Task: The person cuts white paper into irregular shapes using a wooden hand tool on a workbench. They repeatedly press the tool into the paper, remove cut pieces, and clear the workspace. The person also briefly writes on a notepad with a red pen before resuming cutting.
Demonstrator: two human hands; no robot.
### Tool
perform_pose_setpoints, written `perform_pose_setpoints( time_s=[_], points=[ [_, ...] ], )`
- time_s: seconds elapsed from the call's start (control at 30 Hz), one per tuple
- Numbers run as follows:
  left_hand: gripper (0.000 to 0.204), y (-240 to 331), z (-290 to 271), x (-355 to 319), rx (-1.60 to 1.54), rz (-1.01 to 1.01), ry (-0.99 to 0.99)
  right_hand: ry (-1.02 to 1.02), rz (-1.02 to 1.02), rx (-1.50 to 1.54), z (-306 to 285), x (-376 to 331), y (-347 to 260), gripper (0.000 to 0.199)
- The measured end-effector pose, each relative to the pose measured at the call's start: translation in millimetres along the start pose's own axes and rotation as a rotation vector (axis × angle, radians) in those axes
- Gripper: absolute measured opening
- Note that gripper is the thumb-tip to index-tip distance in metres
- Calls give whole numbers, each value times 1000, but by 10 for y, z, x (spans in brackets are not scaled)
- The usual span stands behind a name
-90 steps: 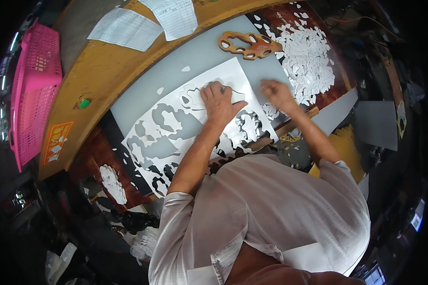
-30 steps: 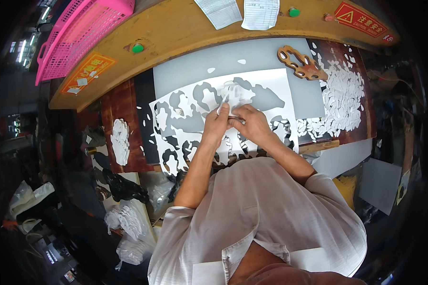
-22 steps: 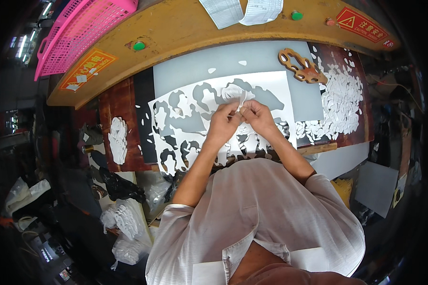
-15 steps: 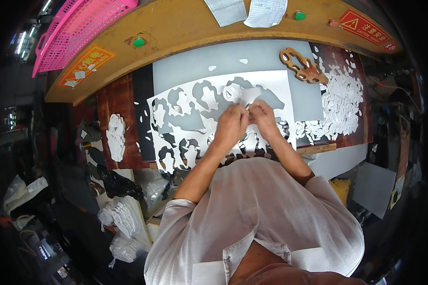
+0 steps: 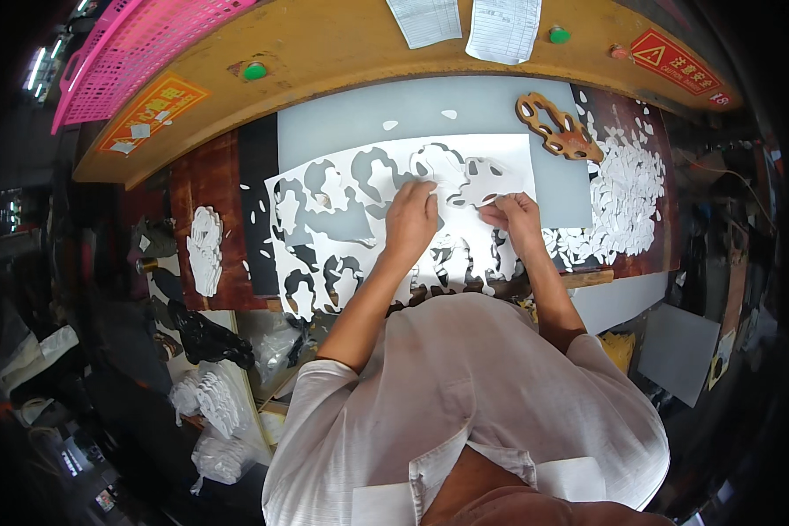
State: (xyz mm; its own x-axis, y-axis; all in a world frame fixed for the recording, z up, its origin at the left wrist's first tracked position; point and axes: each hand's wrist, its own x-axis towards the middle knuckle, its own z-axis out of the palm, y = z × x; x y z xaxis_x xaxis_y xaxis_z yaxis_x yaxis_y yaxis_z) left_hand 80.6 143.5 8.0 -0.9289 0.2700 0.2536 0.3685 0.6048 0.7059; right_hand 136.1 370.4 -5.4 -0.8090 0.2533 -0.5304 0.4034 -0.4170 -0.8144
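Observation:
A white sheet (image 5: 515,151), punched with rows of curved openings, lies across the pale grey board (image 5: 351,110) in front of me. My right hand (image 5: 515,216) pinches the lower edge of a white cut-out piece (image 5: 475,186) with several oval holes, held over the sheet's right part. To its left, my left hand (image 5: 414,215) rests over the sheet with its fingers curled together; what they grip, if anything, is hidden. An orange-brown cutting die (image 5: 559,127) with a looped outline sits on the board at the far right.
Small white offcuts (image 5: 627,197) are heaped on the right of the table. At the left lies a stack of white cut pieces (image 5: 205,252). A yellow machine beam (image 5: 342,44) with green buttons spans the back; a pink basket (image 5: 140,57) stands at far left.
My hands, together before, have moved apart, the left one leftward and the right one rightward. The crumpled white piece between them is now spread flatter, with its holes showing.

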Motion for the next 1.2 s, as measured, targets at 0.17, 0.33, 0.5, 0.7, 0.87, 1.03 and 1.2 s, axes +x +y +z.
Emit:
perform_pose_setpoints(
  time_s=[0.17, 0.33, 0.5, 0.7, 0.87, 1.03, 1.2],
  points=[
    [20, -149, 287, 216, 171, 69, -192, 14, 19, -4, -22, 59, 20, 18],
    [19, -272, 321, 319, 192, 75, -279, 27, 40, 23, -23, 84, 6, 15],
    [11, -230, 263, 407, 373, 176, -353, 0, 82, 220, 67, 162, -71, 16],
    [14, -258, 187, 401, 319, 298, -140, -72, 112, 420, 156, 272, -144, 19],
    [33, -353, 114, 357, 316, 380, -283, -137, 87, 492, 200, 316, -145, 15],
    [36, -349, 85, 411, 167, 185, -302, -146, 82, 460, 200, 351, -126, 14],
    [25, -397, 93, 534, 106, 66, -255, -107, 76, 425, 158, 316, -79, 14]
  ],
)
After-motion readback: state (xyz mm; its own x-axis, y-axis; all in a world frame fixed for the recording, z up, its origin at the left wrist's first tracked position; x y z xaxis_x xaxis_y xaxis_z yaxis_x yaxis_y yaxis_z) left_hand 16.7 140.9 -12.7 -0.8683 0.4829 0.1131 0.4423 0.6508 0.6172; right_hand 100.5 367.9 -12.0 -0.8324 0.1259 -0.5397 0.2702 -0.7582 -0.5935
